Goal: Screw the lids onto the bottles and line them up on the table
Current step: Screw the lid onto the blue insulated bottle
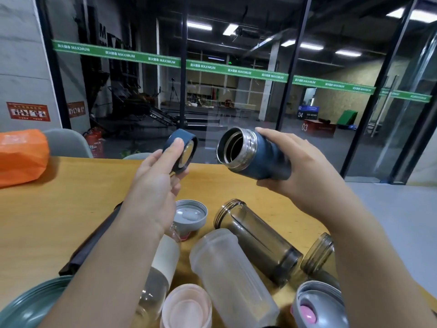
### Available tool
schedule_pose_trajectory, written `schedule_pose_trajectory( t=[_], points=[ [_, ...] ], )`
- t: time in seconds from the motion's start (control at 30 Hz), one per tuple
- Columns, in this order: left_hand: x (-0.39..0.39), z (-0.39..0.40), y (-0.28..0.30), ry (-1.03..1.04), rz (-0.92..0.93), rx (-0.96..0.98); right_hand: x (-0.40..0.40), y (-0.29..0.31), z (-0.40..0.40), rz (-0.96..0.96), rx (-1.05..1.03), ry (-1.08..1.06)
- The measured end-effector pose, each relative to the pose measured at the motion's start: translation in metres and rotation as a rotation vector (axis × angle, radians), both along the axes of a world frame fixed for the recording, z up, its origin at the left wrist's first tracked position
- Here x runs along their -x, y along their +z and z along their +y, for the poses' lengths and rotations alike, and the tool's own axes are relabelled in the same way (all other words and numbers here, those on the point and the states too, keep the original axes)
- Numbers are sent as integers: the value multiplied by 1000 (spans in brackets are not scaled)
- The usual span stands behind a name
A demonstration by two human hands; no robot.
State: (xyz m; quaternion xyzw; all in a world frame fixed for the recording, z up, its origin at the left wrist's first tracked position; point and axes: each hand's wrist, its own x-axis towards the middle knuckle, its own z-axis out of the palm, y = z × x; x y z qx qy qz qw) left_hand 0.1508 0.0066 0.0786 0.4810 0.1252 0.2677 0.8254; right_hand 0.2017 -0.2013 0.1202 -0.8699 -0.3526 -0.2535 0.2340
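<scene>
My right hand (293, 171) holds a dark blue steel flask (257, 155) tilted in the air, its open mouth turned left. My left hand (156, 178) grips the matching blue lid (182, 150) a short gap to the left of that mouth, its inside facing the flask. On the wooden table (59, 209) below lie a smoky grey bottle (257, 240), a frosted clear bottle (231, 275) and a glass bottle with a white sleeve (160, 268), all on their sides without lids. A grey lid (191, 215) lies upturned near my left wrist.
A pink lid (186, 306) and a grey lid with a pink button (316, 304) sit at the near edge. A small smoky bottle (318, 253) lies at the right. An orange bag (21, 155) is far left, a teal plate (30, 304) near left, a black bar (94, 235) beside it.
</scene>
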Motion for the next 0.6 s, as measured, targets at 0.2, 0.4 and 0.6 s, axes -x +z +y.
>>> schedule_pose_trajectory(
  t=[0.2, 0.4, 0.6],
  points=[
    [8, 0, 6, -167, -42, -161, 8, -1, -4, -10, -49, 63],
    [12, 1, 10, -294, -102, -320, -1, -7, -5, -11, -20, 55],
    [13, 7, 3, -296, -53, -565, -7, -16, 1, -53, 106, 17]
  ],
)
